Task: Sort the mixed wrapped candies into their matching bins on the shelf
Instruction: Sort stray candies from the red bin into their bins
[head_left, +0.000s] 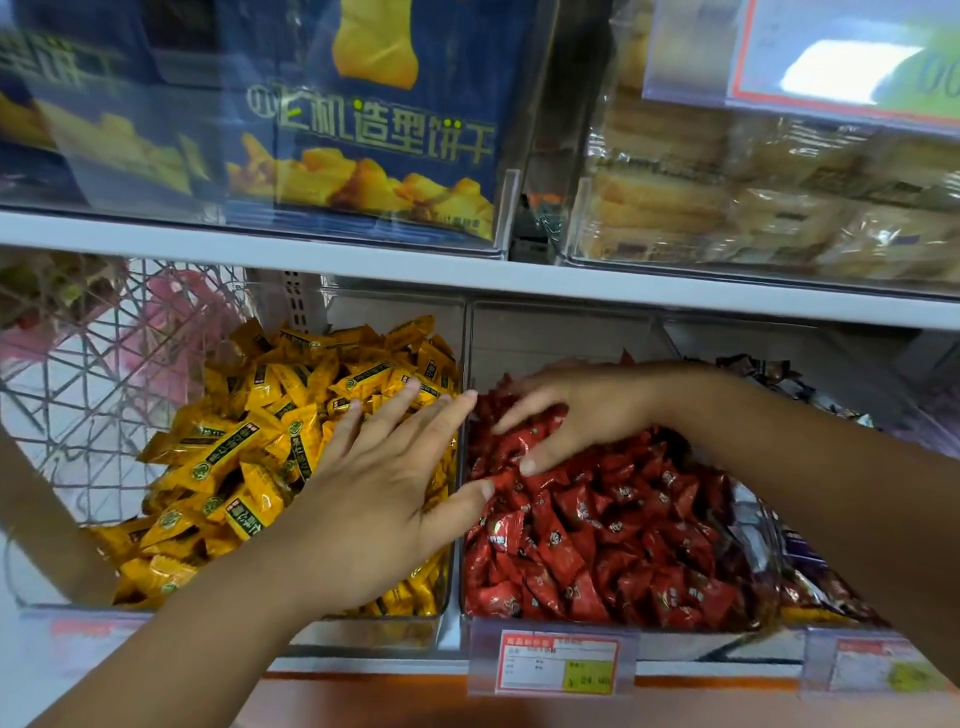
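Observation:
Two clear bins stand side by side on the lower shelf. The left bin (451, 597) is heaped with yellow wrapped candies (234, 457); the right bin (470, 618) is full of red wrapped candies (613, 545). My left hand (384, 488) lies flat with straight fingers spread over the yellow pile, its thumb across the divider onto the red side. My right hand (576, 410) reaches in from the right and rests on the red candies at the back of their bin, fingers bent down into the pile. Whether it holds a candy is hidden.
A third bin with dark purple and brown wrapped candies (810, 571) sits at the far right. A wire basket (93, 395) stands left of the yellow bin. A shelf board (467, 270) hangs just above the bins, carrying biscuit boxes. Price tags (558, 665) clip to the front edge.

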